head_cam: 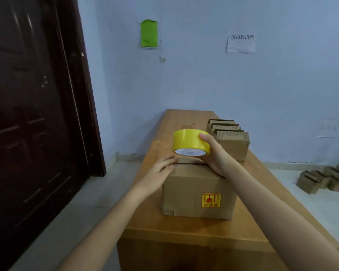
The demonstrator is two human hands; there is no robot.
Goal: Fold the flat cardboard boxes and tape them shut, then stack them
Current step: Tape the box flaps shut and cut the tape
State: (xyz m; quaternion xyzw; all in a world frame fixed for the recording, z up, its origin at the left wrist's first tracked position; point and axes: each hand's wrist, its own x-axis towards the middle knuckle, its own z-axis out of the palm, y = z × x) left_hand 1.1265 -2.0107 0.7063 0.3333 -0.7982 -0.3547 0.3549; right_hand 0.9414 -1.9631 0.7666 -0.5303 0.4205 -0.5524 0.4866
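A folded brown cardboard box [196,194] with a red-and-yellow label stands on the wooden table [164,229]. My left hand [160,169] lies flat on the box's top left edge, fingers straight, pressing the flaps down. My right hand [213,155] grips a roll of yellow tape [190,142] just above the box's top, thumb on the roll's far side. A bundle of flat cardboard boxes [230,138] stands on edge farther back on the table.
A dark wooden door [33,106] fills the left side. More cardboard pieces [325,178] lie on the floor at right. A blue wall with a green patch [149,33] and a paper notice [240,44] rises behind the table.
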